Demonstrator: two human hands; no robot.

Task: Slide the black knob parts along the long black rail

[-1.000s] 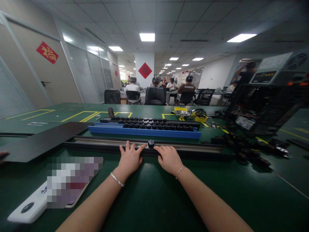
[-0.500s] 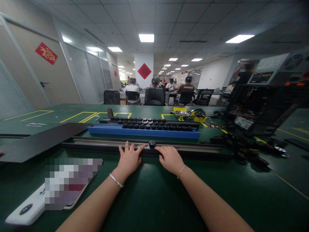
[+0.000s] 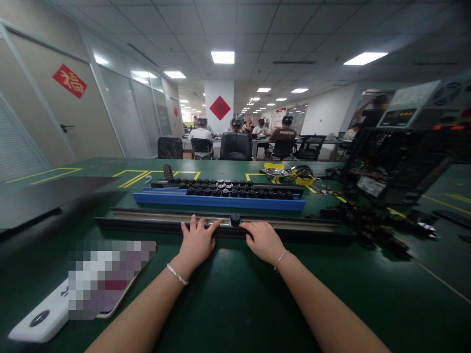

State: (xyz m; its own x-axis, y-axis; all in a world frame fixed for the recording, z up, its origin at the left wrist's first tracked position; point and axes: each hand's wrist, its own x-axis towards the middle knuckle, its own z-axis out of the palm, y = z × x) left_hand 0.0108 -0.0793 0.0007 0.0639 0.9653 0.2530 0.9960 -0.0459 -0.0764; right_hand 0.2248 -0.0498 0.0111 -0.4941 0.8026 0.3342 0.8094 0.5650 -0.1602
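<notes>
A long black rail [image 3: 147,221] with a metallic channel lies across the green table. On it sits a small black block [image 3: 235,219], right of its middle. My left hand [image 3: 196,240] rests on the rail's near edge with fingers spread, its thumb stretched toward the block, a short gap apart. My right hand [image 3: 263,240] is at the block's right side, its fingertips at or beside the block and its fingers bent; what they hold, if anything, is hidden. Behind the rail lies a blue rail [image 3: 217,201] with a row of black blocks on it.
A white device [image 3: 44,314] and a phone [image 3: 125,289] lie at the left front. A dark flat panel [image 3: 55,196] is at the left. Black parts [image 3: 371,225] and an open computer case [image 3: 390,166] stand right. Yellow trays [image 3: 303,177] are behind.
The black block has shifted slightly right along the rail, and my right hand has moved right with it. My left hand has stayed put. The dark panel has moved left, away from the rail.
</notes>
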